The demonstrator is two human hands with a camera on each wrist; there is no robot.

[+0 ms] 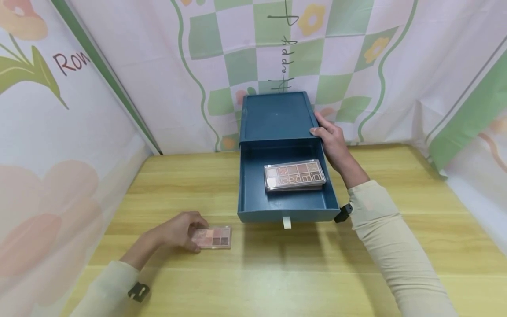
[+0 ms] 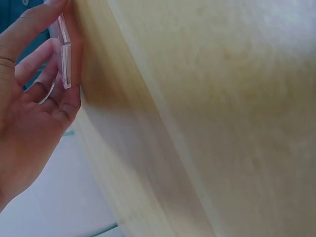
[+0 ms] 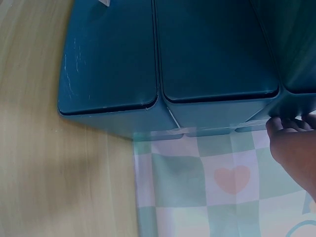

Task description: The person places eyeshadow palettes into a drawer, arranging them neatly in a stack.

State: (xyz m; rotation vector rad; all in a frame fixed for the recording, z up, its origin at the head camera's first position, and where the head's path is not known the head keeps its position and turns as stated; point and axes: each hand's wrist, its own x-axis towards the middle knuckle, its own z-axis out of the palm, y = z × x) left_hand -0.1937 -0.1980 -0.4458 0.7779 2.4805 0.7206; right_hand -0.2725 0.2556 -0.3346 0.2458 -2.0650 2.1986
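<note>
My left hand (image 1: pixel 180 231) holds an eyeshadow palette (image 1: pixel 218 237) low at the wooden table, left of a dark blue drawer cabinet (image 1: pixel 277 116). In the left wrist view the thumb and fingers pinch the edges of that clear-cased palette (image 2: pixel 67 64). The cabinet's top drawer (image 1: pixel 253 215) is pulled out towards me, a pale tab on its front. Inside, toward its right side, lie stacked eyeshadow palettes (image 1: pixel 295 174). With the thumb on top and fingers down the side, my right hand (image 1: pixel 334 147) grips the cabinet's upper right edge.
Lower closed drawers (image 3: pixel 212 54) show beneath the pulled-out one in the right wrist view. A patterned curtain (image 1: pixel 158 79) hangs close behind the cabinet and along both sides of the wooden table (image 1: pixel 190 286).
</note>
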